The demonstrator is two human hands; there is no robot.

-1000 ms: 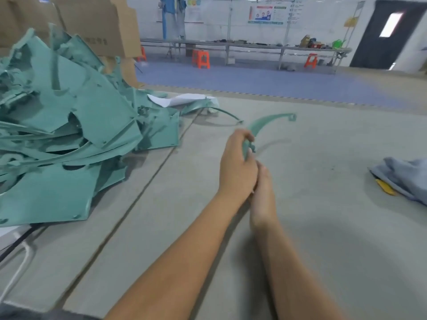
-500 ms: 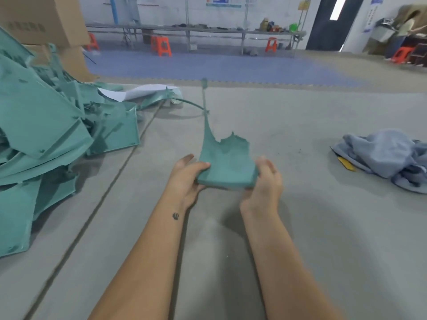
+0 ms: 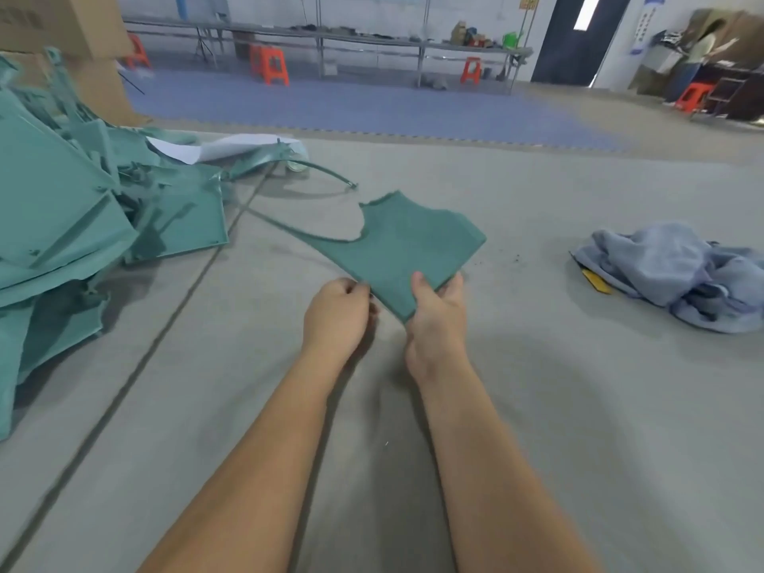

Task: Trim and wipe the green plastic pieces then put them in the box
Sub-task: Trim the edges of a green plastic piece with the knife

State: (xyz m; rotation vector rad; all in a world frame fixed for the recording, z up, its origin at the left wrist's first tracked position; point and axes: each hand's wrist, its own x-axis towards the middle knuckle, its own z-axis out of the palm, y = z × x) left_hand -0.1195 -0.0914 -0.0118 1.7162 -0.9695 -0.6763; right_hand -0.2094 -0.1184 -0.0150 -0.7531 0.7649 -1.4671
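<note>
Both hands clamp the green plastic piece (image 3: 397, 250) over the table (image 3: 537, 407): left hand (image 3: 337, 312) pinches its near edge; right hand (image 3: 436, 308) grips its corner; likely light, thin, flexible; hold the broad panel, not the thin strip trailing left.

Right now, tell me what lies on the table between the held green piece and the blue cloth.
In the head view, only bare grey table lies between the green piece and the blue cloth, apart from a few dark specks.
</note>
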